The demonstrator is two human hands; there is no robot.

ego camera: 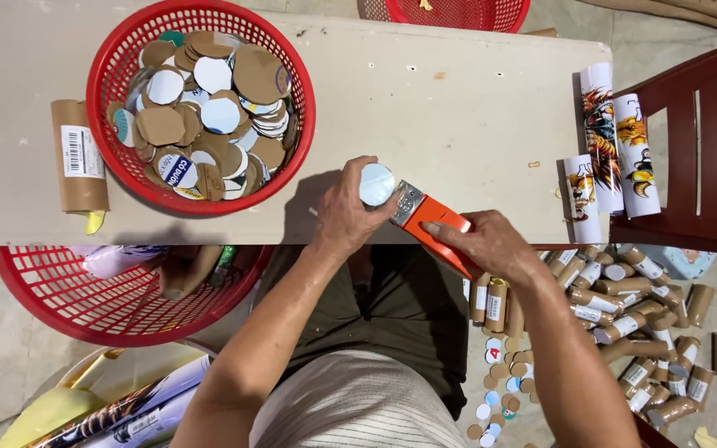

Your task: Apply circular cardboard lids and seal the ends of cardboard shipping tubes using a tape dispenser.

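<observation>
My left hand (343, 217) grips a short cardboard tube capped by a pale round disc (376, 184), holding it upright over the near edge of the pale table (458, 108). My right hand (485, 242) is wrapped around an orange stapler (433, 226) whose metal head presses against the tube's side just below the disc. The tube's body is mostly hidden by my fingers.
A red basket (201, 108) full of round cardboard discs sits at the table's left, next to a brown tube (79, 156). Printed rolls (612, 149) lie at the right edge beside a dark red chair (699, 141). Below are another red basket (118, 290) and several loose tubes (624, 315).
</observation>
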